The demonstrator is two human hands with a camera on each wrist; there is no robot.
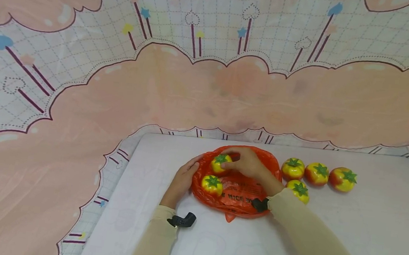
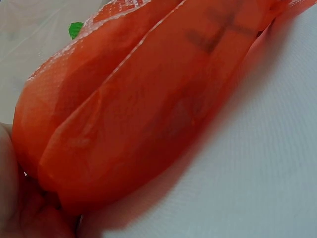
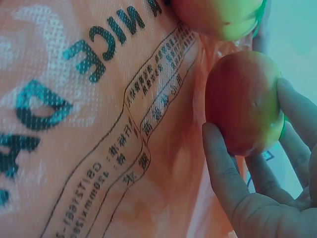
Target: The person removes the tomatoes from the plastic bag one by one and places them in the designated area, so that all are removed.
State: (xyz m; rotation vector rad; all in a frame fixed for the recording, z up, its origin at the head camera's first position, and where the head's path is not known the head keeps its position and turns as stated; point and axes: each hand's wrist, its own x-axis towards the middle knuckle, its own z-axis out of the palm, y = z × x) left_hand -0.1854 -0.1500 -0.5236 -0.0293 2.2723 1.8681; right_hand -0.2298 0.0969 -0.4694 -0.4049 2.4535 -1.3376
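Observation:
A red plastic bag [image 1: 237,189] with dark print lies spread with its mouth open on the white table. My left hand [image 1: 184,177] grips its left rim; in the left wrist view, a thumb and finger close on the red film. My right hand [image 1: 247,163] reaches over the bag and holds a yellow-and-red toy fruit [image 1: 219,163] with a green leafy top. In the right wrist view, fingers and thumb surround that fruit. A second toy fruit [image 1: 212,185] sits inside the bag, just in front of the held one.
Right of the bag, three toy fruits stand in a row: one by the bag [image 1: 293,169], one in the middle [image 1: 317,174], one at the end [image 1: 343,179]. Another fruit [image 1: 299,190] lies nearer, partly behind the right sleeve. A patterned curtain [image 1: 230,97] hangs behind the table [image 1: 366,227].

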